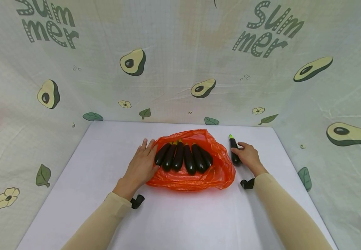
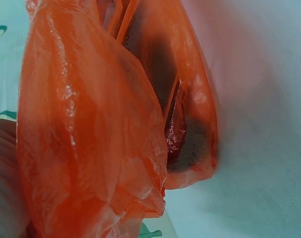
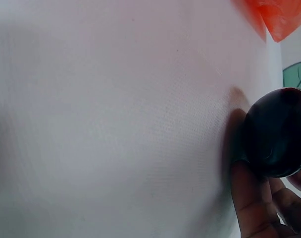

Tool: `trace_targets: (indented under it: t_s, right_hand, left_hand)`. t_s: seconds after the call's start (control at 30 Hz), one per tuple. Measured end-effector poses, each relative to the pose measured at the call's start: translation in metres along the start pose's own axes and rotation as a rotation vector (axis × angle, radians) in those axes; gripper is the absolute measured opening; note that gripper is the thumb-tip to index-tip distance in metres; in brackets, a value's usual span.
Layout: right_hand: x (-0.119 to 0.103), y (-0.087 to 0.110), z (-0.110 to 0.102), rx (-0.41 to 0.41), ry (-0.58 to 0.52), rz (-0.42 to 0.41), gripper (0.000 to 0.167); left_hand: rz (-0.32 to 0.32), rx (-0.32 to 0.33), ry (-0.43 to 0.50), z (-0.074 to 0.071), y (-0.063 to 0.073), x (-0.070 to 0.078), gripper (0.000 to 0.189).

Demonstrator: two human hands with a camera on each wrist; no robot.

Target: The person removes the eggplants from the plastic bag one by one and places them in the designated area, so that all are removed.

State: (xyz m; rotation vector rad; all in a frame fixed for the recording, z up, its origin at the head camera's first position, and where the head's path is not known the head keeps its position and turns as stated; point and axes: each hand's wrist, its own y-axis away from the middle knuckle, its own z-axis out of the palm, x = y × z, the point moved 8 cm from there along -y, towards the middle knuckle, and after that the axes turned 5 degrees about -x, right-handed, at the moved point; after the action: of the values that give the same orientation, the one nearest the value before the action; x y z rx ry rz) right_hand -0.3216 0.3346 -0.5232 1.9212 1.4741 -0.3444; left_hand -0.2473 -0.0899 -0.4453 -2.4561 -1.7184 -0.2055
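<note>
A crinkled orange-red plastic bag (image 1: 189, 185) lies spread on the table with its mouth facing up. Several dark, glossy eggplants (image 1: 189, 161) with green stem ends lie side by side in it. At the bag's left edge rests my left hand (image 1: 141, 166), fingers extended and thumb against the plastic. My right hand (image 1: 247, 156) grips a single eggplant (image 1: 235, 159) just right of the bag, its green tip pointing away from me. The right wrist view shows that eggplant's rounded dark end (image 3: 276, 134) between the fingers (image 3: 249, 198).
A white table (image 1: 180, 218) stretches around the bag. Behind it and along both sides hangs a pale cloth (image 1: 168, 34) printed with avocados, leaves and lettering. Black wrist-worn devices (image 1: 247, 184) sit under both wrists.
</note>
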Motion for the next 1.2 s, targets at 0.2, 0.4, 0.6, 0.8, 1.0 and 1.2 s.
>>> trace_targets:
  t_s: [0.2, 0.4, 0.6, 0.8, 1.0, 1.2]
  right_hand:
    - [-0.001, 0.001, 0.001, 0.013, 0.020, -0.023, 0.080]
    - [-0.001, 0.003, 0.002, 0.019, 0.031, -0.029, 0.085]
    - [-0.004, 0.004, 0.002, 0.029, 0.016, -0.033, 0.085]
    - [-0.006, 0.005, 0.003, 0.035, 0.005, -0.031, 0.083]
    - [-0.009, 0.009, 0.000, 0.099, 0.050, -0.057, 0.081]
    - [-0.012, 0.010, -0.001, 0.150, 0.077, -0.100, 0.083]
  left_hand:
    - [-0.001, 0.001, 0.002, 0.000, 0.000, 0.000, 0.087]
    - [0.000, 0.009, 0.007, 0.001, 0.000, 0.000, 0.087]
    - [0.009, 0.011, 0.007, 0.002, 0.000, 0.000, 0.086]
    - [0.018, 0.021, 0.008, 0.001, 0.001, 0.000, 0.085]
    - [0.019, 0.020, 0.017, 0.001, 0.000, 0.000, 0.085]
    - [0.013, 0.019, 0.013, 0.001, 0.001, -0.002, 0.085]
